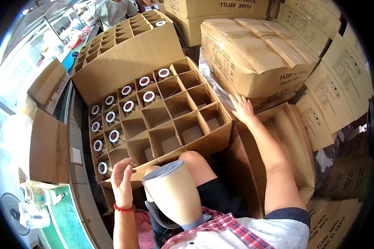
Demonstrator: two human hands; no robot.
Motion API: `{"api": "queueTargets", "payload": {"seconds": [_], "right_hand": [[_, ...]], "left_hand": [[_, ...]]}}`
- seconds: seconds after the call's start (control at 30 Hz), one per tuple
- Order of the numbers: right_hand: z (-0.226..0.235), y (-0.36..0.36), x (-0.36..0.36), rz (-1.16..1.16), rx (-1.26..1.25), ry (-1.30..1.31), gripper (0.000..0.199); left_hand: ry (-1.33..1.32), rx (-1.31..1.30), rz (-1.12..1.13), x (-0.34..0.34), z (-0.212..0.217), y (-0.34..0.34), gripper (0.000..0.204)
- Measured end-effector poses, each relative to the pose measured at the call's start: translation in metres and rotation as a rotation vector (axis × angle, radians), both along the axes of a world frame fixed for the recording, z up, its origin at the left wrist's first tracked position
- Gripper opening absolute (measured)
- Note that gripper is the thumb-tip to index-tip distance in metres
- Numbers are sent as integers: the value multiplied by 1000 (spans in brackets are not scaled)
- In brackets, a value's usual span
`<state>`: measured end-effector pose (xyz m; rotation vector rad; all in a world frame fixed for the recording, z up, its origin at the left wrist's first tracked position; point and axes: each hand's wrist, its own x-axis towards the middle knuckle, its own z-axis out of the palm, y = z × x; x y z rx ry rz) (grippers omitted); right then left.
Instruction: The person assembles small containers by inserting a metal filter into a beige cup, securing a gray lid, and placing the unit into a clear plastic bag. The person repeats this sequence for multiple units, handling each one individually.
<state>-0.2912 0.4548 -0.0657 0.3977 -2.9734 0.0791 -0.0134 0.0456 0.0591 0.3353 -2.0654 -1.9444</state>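
Note:
A large carton (214, 140) with cardboard dividers stands before my knees. Several flask-like items with white round tops and dark red centres (114, 135) fill cells on its left and far sides; many other cells hold nothing. My left hand (122, 176), with a red beaded bracelet, is raised at the carton's near left edge. Its fingers are loosely bent and apart, with nothing visible in them. Beyond the carton's right edge, my right hand (242, 108) stretches its fingers over clear plastic film (216, 81). A cream cylinder with a grey end (174, 193) rests upright in my lap.
Another divided carton (129, 52) stands behind, its tall flap raised. A taped carton (257, 58) is at the far right, beside stacked printed cartons (334, 83). An opened carton (293, 141) lies under my right arm. A green-topped bench (72, 216) runs along the left; a person (112, 12) is at the back.

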Motion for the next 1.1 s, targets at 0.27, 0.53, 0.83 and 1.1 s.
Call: {"api": "queueTargets", "payload": {"seconds": [0.27,0.53,0.83,1.1], "right_hand": [[-12,-15,-39,-103,-1428,-277,23],[-42,-8,-38,-36,-940,-297,50],[94,-148,75,508,-1362,-587,16],[115,-188,123,472,-848,88,65]], "left_hand": [[-57,127,-103,-45,0,-2,13],[-162,237,-225,-62,-15,-2,13],[-277,159,-661,-84,-3,15,51],[-128,207,-403,-90,-34,-9,20]]}}
